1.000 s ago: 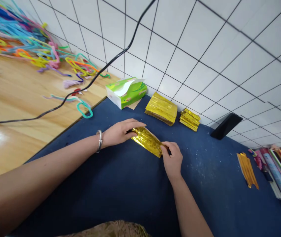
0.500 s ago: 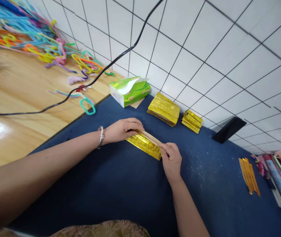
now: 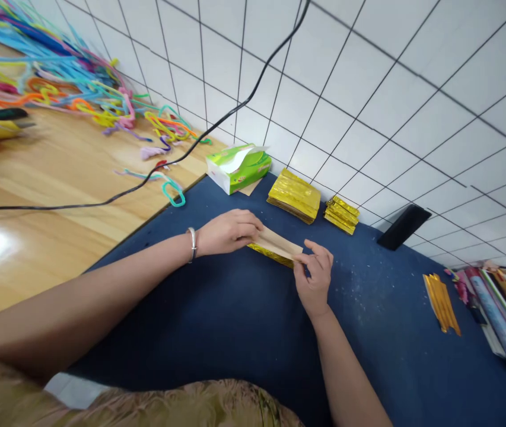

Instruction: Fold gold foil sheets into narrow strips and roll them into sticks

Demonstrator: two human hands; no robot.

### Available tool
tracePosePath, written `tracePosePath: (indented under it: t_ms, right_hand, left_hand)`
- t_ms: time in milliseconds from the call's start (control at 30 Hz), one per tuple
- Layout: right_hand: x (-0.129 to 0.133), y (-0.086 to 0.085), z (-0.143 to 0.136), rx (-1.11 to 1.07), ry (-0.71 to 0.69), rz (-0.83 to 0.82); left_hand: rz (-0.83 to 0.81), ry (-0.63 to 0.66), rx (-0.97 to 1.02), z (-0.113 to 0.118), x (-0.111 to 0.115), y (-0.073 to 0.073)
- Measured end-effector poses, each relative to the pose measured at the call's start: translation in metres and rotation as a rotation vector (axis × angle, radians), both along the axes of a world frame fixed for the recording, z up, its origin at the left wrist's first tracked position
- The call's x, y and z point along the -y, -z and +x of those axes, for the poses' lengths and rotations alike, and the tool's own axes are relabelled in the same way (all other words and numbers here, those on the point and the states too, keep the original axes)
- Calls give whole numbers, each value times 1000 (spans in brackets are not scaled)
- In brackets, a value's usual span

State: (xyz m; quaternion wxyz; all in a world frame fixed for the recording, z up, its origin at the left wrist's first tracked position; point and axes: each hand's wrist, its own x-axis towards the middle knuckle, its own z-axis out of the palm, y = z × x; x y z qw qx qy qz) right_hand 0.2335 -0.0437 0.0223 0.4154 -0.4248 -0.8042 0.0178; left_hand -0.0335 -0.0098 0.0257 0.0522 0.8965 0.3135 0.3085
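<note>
A sheet of gold foil paper (image 3: pixel 279 244) lies on the dark blue surface, its tan back showing as a folded band with a narrow gold strip along the near edge. At its left end, my left hand (image 3: pixel 231 231) has the fingers closed on the paper; a silver bangle circles that wrist. My right hand (image 3: pixel 314 274) pinches the other end between thumb and forefinger, the remaining fingers lifted. Beyond the hands sit a stack of gold paper sheets (image 3: pixel 295 196) and a smaller pile of folded gold strips (image 3: pixel 341 214).
Near the white tiled wall stands a green tissue box (image 3: pixel 239 169). A black phone-like slab (image 3: pixel 404 227) leans against the wall. Orange-gold strips (image 3: pixel 442 303) lie at right beside books (image 3: pixel 497 314). Colourful pipe cleaners (image 3: pixel 79 89) cover the wooden table (image 3: pixel 79 148), crossed by a black cable (image 3: pixel 217 123).
The paper's near part has turned up, so more tan back shows and less gold. My right hand's fingers have spread a little. The whole view has shifted slightly.
</note>
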Motion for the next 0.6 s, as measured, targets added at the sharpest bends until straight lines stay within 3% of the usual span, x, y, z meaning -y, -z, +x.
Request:
tracePosePath:
  t_ms: [167,333,600]
  right_hand:
    - [26,-3,-1,137,-158,-147]
    - [48,1,-6,325,-213,-310]
    - [42,2,-11,98,-115,-481]
  left_hand:
    - [-70,54,-117,-10,32,-5]
    - [-191,92,-160,-19,53,6]
    - [-361,-70,-15,-18,50,16]
